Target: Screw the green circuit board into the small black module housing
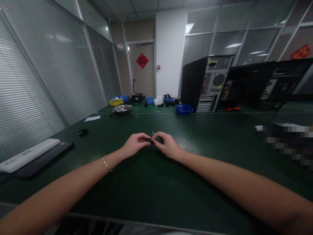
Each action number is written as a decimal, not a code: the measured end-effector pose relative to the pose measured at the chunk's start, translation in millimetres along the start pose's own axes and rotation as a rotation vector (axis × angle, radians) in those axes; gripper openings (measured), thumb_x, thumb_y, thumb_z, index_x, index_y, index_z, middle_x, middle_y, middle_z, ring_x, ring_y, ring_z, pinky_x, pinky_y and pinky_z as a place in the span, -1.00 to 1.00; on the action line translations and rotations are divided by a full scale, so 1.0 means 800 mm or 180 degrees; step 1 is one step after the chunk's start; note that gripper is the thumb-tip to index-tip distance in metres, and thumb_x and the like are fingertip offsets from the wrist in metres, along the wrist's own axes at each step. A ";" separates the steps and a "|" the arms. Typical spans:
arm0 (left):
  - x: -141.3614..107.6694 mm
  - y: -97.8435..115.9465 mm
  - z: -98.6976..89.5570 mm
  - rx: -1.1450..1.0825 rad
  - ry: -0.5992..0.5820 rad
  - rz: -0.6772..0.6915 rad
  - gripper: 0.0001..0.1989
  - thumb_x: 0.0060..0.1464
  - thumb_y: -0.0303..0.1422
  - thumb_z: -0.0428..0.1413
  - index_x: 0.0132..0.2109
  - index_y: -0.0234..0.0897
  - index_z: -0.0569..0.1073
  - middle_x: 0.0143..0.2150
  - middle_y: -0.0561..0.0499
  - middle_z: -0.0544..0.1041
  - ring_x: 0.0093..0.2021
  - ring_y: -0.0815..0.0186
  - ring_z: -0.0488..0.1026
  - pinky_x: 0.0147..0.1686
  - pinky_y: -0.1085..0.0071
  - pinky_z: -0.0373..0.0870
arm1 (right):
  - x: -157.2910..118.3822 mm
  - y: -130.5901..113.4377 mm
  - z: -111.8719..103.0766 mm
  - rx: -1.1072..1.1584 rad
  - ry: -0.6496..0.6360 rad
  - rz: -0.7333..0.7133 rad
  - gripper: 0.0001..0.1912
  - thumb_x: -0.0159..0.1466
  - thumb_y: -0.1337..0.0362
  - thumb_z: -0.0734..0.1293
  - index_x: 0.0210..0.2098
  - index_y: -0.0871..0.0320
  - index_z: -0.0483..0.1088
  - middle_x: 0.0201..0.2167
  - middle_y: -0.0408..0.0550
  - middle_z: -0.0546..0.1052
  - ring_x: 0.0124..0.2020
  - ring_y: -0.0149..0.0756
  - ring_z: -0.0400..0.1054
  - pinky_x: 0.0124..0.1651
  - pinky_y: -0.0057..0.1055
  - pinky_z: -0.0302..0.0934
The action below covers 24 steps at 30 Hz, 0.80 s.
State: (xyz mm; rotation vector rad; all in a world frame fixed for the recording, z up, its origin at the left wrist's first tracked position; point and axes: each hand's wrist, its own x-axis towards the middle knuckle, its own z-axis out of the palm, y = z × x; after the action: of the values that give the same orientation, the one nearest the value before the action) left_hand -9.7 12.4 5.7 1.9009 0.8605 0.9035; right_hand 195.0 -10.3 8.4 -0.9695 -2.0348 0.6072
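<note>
hands: left hand and right hand are together, both pinched on a small dark part with a thin pin, just above the green worktop
risk: grip looks fingertip-only, so the part could slip and get lost on the dark worktop
pin: probably bends if squeezed sideways

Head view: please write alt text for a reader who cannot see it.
Two bare hands, left hand and right hand, meet over a dark green table, pinching a small dark object with a thin pale tip between them. Behind stand an open computer tower, blue bins and a metal bowl; a keyboard lies at left.
</note>
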 end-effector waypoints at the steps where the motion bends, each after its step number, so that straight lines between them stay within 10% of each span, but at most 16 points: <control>1: 0.000 -0.001 0.000 -0.0025 0.0004 -0.0012 -0.76 0.02 -0.40 0.21 -0.11 -0.30 0.52 -0.13 -0.08 0.56 -0.14 0.22 0.50 -0.07 0.26 0.41 | 0.000 0.001 0.000 -0.0021 0.0027 -0.0018 -0.88 0.26 0.33 0.27 -0.23 0.18 0.42 -0.38 -0.11 0.45 -0.45 -0.40 0.30 -0.37 -0.44 0.19; 18: -0.001 0.016 0.006 -0.0977 -0.0145 -0.0434 -0.79 0.03 -0.41 0.22 -0.15 -0.37 0.49 -0.10 -0.12 0.54 -0.18 0.26 0.50 -0.11 0.30 0.42 | 0.004 0.004 0.005 0.0555 0.0021 0.0114 -0.82 0.22 0.26 0.35 -0.19 0.13 0.33 -0.28 -0.15 0.44 -0.46 -0.45 0.28 -0.44 -0.48 0.18; 24: 0.021 0.001 -0.055 -0.1562 0.1194 -0.0507 -0.78 0.17 -0.53 0.06 -0.03 -0.38 0.45 -0.20 -0.12 0.53 -0.20 0.31 0.51 -0.13 0.39 0.43 | 0.003 -0.001 0.002 0.0802 -0.0087 0.0466 -0.76 0.26 0.21 0.31 -0.10 0.13 0.30 -0.23 -0.11 0.42 -0.60 -0.53 0.20 -0.63 -0.54 0.11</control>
State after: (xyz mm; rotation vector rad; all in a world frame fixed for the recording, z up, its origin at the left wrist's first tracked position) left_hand -37.5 43.1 28.1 1.2454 0.8910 1.2610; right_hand 192.6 -9.0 8.9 -0.9670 -1.8662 0.9353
